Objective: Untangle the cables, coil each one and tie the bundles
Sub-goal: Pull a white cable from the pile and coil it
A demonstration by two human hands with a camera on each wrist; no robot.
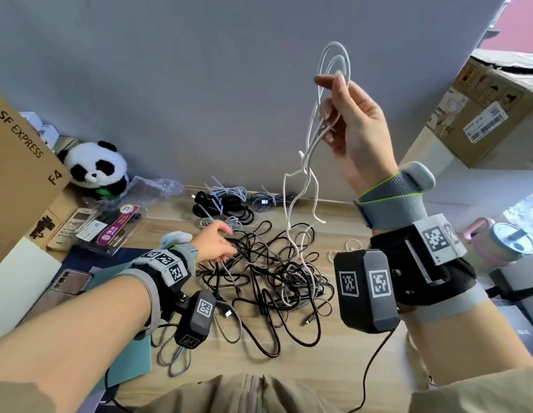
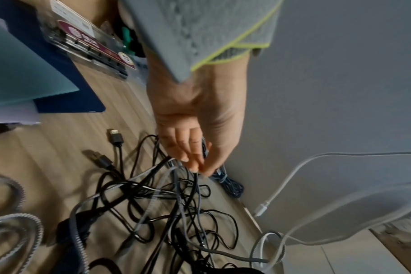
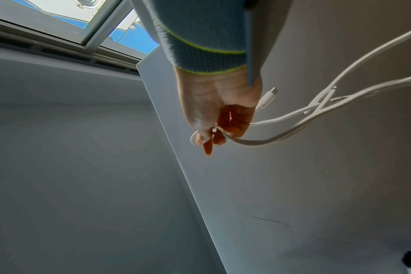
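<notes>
**Freeing the white cable from the pile**

My right hand (image 1: 353, 120) is raised at 1 o'clock of the pile, fingers curled around loops of the white cable (image 1: 311, 135). Its tail hangs down into the tangled cables (image 1: 274, 272) on the table (image 1: 342, 353). My left hand (image 1: 216, 244), at 9 o'clock of the pile, pinches a dark strand. I should lift slowly and hold the pile down, so no knot tightens.

Two hands (image 1: 353, 120), three tied bundles (image 1: 222, 205)

A home desk: plush panda (image 1: 96, 169), shipping boxes (image 1: 19, 162), window (image 3: 66, 24).
</notes>
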